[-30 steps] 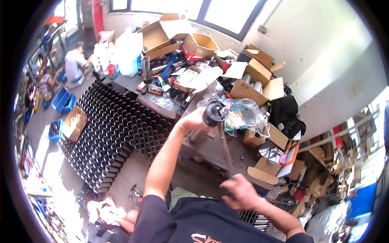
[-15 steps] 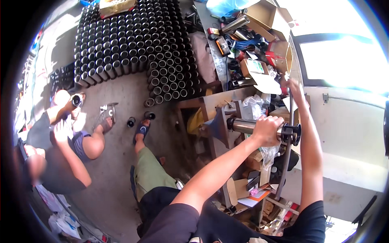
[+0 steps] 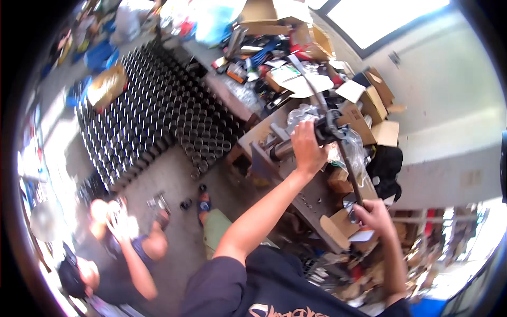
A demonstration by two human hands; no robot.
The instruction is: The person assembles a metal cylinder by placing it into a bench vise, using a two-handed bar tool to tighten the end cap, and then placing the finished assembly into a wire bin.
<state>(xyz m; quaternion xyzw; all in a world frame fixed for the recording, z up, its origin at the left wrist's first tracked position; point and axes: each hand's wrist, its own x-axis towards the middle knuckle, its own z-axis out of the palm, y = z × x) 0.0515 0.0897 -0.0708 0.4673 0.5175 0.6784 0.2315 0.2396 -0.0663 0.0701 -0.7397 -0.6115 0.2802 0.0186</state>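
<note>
My left hand (image 3: 309, 149) is wrapped round a shiny metal cylinder (image 3: 283, 151), close to the black fitting (image 3: 328, 128) at its end. The cylinder's other end meets a metal holder (image 3: 261, 162) at the bench edge. A long metal bar (image 3: 346, 165) lies across the black fitting, slanting from upper left to lower right. Near the bar's lower end, my right hand (image 3: 374, 215) is closed round it. How the bar and fitting engage is partly hidden.
Many dark open tubes (image 3: 137, 111) stand in rows on the floor. A cardboard box (image 3: 107, 87) rests on them. Another person (image 3: 113, 269) sits at the left, hands raised. Boxes, plastic bags and tools crowd the bench (image 3: 311, 211). A white wall (image 3: 438, 116) rises at the right.
My right hand has gone from the bar's far end to its near end. The bar now slants more in the picture. My view has turned, shifting the whole scene.
</note>
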